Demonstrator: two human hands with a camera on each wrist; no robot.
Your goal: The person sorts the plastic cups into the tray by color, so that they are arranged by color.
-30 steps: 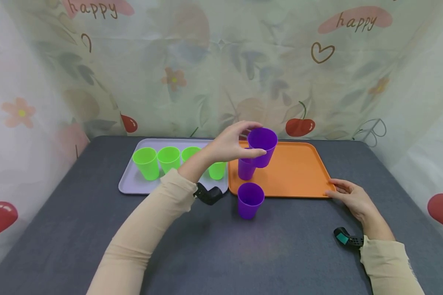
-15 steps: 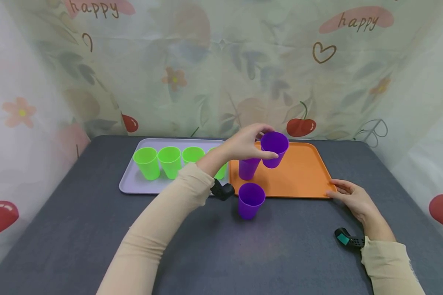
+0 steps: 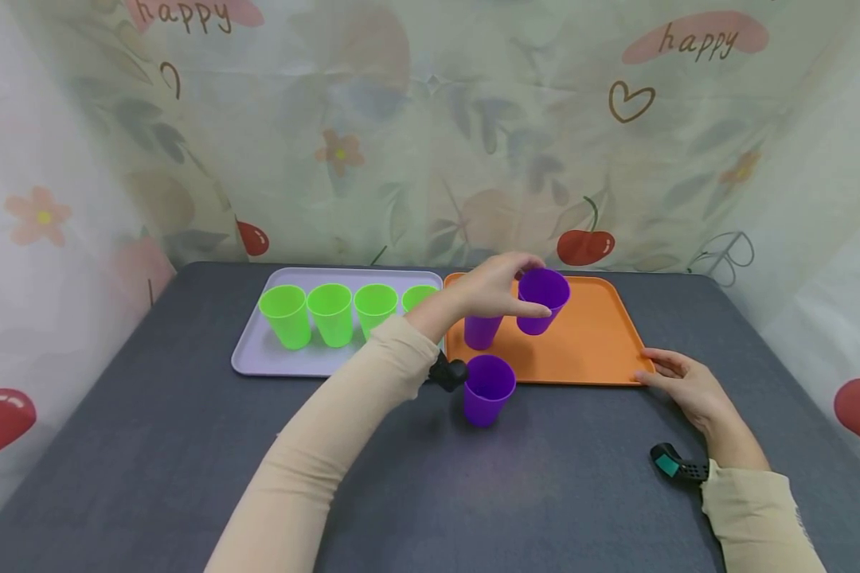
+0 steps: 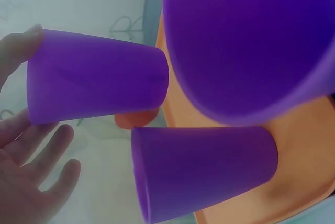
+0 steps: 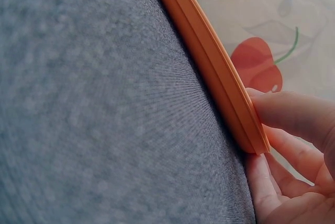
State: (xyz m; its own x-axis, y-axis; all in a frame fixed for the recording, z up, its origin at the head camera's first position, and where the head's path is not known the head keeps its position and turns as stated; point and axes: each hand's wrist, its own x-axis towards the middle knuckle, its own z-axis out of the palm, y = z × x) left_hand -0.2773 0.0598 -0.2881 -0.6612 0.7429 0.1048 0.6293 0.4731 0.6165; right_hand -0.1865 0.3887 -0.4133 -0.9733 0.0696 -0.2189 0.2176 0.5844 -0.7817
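My left hand [image 3: 494, 288] pinches a purple cup [image 3: 545, 288] at its rim, thumb in front and fingers behind, over the orange tray [image 3: 580, 342]. A second purple cup [image 3: 482, 334] stands on the tray's left side, partly covered by that hand. In front of the tray, a third purple cup [image 3: 484, 402] stands on the table and looms large in the left wrist view. My right hand [image 3: 695, 394] grips the tray's front right corner, with the thumb at the rim and fingers round the edge in the right wrist view.
A lilac tray [image 3: 251, 362] adjoins the orange one on the left and bears a row of several green cups [image 3: 331, 317]. My left sleeve [image 3: 344, 430] crosses the dark grey table [image 3: 150, 446]. A patterned curtain [image 3: 430, 159] closes off the back.
My left hand has carried the purple cup to the right and lowered it over the orange tray. The right hand stays at the tray's corner.
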